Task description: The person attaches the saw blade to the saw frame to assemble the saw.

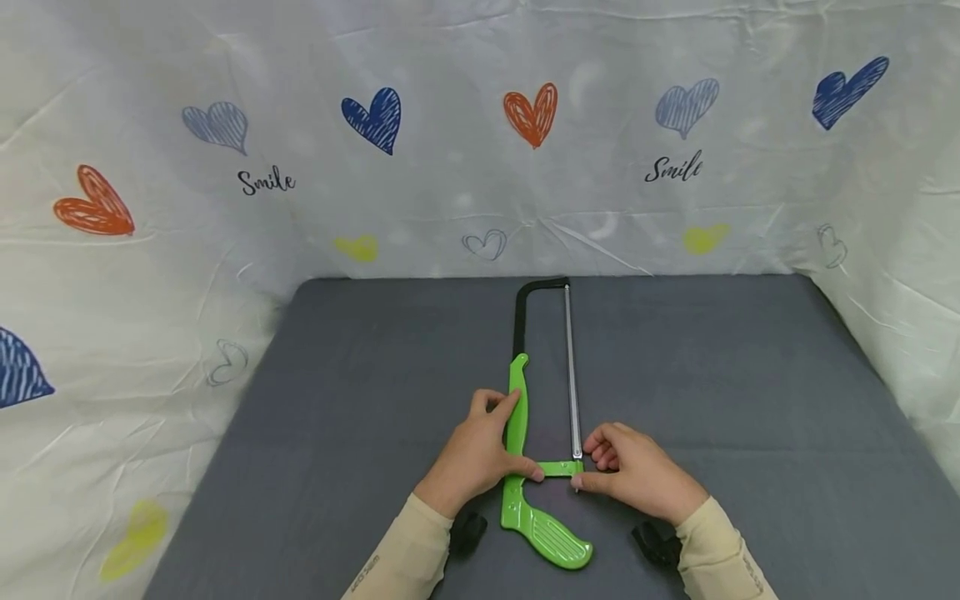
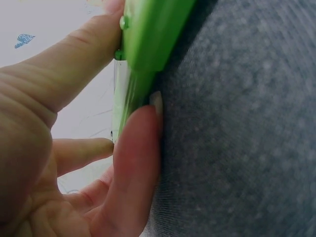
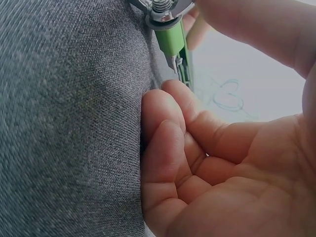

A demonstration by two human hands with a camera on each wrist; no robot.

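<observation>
A hacksaw (image 1: 555,537) with a green handle and a black front bow (image 1: 520,321) lies flat on the grey cloth. Its silvery blade (image 1: 572,375) runs along the right side. My left hand (image 1: 468,462) grips the green frame, index finger along its upper part and thumb on the crossbar (image 1: 557,469). At the crossbar's right end, the thumb of my right hand (image 1: 637,477) bears on a metal wing nut (image 3: 163,20). The other right fingers are curled beside the blade's lower end. In the left wrist view, fingers reach round both sides of the green frame (image 2: 155,37).
Grey cloth (image 1: 720,358) covers the table. White sheeting (image 1: 450,42) printed with hearts and "Smile" stands behind the table and along both sides. A dark wrist device (image 1: 468,533) sits under the left wrist, another (image 1: 657,543) under the right.
</observation>
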